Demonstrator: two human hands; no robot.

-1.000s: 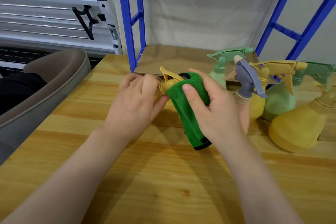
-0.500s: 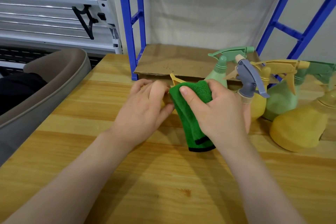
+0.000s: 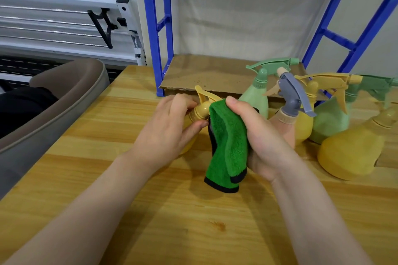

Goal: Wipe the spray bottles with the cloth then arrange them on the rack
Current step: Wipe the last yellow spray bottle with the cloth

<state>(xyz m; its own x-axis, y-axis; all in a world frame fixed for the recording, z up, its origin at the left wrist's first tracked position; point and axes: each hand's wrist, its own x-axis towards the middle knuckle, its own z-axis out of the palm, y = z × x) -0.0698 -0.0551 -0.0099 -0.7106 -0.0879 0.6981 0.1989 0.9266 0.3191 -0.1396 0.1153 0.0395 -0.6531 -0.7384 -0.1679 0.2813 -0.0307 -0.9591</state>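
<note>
Yellow plastic shows between the person's hands: a small yellow spray bottle (image 3: 199,112) lies tilted just in front of the blue metal rack (image 3: 160,28), over the pale wooden bench (image 3: 107,178). The left hand (image 3: 170,131) has its fingers curled round the bottle's body. To its right, the right hand (image 3: 260,137) has its fingers clamped on a folded green cloth with a black edge (image 3: 228,146), pressed against the bottle's trigger end. Wiping looks early. The rack's brown shelf board (image 3: 204,75) holds no bottle. Right of the rack's front post, a cluster of green, grey-topped and yellow spray bottles (image 3: 323,114) waits on the bench, not yet arranged. No brand, label or writing is readable on anything.
</note>
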